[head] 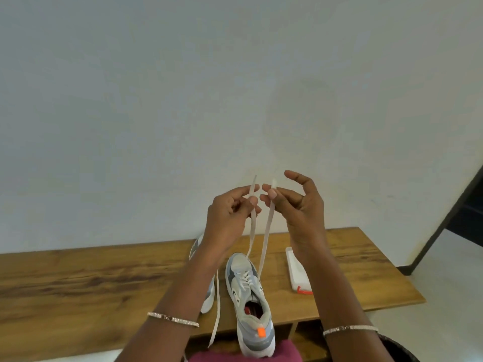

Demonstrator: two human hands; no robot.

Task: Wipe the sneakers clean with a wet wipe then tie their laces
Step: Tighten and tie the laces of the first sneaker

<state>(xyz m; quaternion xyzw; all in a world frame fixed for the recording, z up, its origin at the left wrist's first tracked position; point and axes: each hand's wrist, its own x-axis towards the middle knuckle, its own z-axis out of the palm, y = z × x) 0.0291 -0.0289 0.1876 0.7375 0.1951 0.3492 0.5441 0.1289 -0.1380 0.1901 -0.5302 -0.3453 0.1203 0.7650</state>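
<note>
The near sneaker point(249, 301) stands on the wooden counter point(78, 280), heel toward the person, its two flat white lace ends point(265, 236) drawn up taut above it. The left hand point(230, 218) pinches one end near its tip, and the right hand point(295, 205) pinches the other between thumb and forefinger, its remaining fingers spread loose. The laces look soft, limp and light, likely to slide through a slack grip, so holding close to the stiffer tips seems sensible. The shoe itself looks light enough to lift if pulled hard. The second sneaker point(206, 296) sits just left, largely hidden by the forearm, a lace point(217, 304) dangling over the edge. A white wipe packet point(296, 269) lies to the right; its contents cannot be seen.
</note>
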